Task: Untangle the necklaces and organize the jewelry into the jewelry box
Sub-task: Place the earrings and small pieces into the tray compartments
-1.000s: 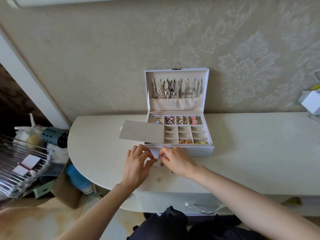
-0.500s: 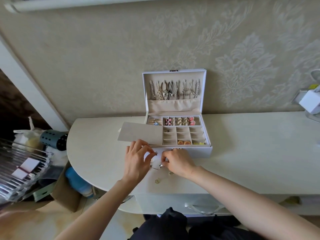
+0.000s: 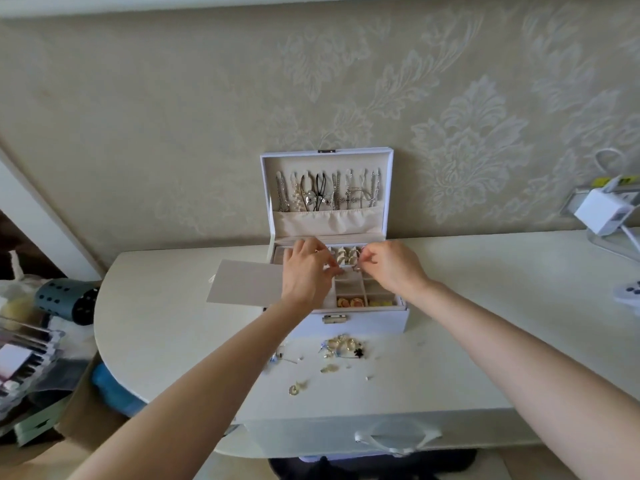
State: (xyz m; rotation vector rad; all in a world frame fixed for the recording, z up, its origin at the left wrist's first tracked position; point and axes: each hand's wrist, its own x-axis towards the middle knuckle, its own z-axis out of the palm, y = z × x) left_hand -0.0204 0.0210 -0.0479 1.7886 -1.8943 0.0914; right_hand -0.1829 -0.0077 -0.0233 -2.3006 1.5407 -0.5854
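Observation:
The white jewelry box (image 3: 367, 320) stands open against the wall, its lid upright with several necklaces (image 3: 327, 194) hanging inside. Both hands reach over the tray's compartments. My left hand (image 3: 306, 271) hovers over the tray's left side, fingertips pinched on something small near the middle. My right hand (image 3: 389, 268) pinches a small piece too, over the back row by the cream earrings (image 3: 346, 258). Orange and yellow pieces (image 3: 349, 302) lie in the front row. A loose pile of jewelry (image 3: 343, 346) sits on the tabletop in front of the box.
A beige card flap (image 3: 242, 285) sticks out left of the box. A white charger (image 3: 602, 211) and cables sit at the far right. A pale bag handle (image 3: 394, 438) hangs at the table's front edge. Clutter and a dark blue dotted tube (image 3: 65, 299) lie left of the table.
Both hands lifted from the jewelry pile in front of the box and moved up over the tray compartments. The pile is now uncovered.

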